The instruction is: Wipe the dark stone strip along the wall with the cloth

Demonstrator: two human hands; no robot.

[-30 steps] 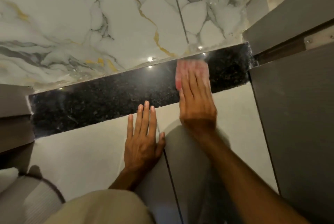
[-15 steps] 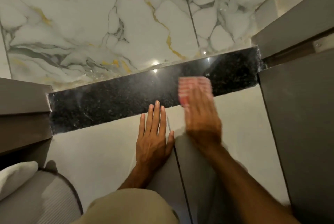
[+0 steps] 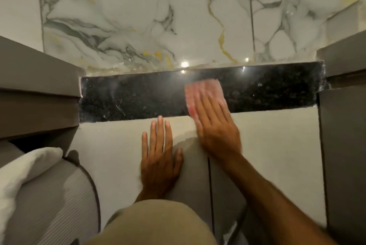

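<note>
You'll see the dark stone strip (image 3: 138, 98), black, speckled and glossy, running along the foot of the wall, with the pink cloth (image 3: 204, 91) lying flat on its right half.

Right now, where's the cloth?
Head view, right of centre: the pink cloth lies flat on the dark stone strip under the right hand, its lower edge reaching the pale floor tile.
</note>
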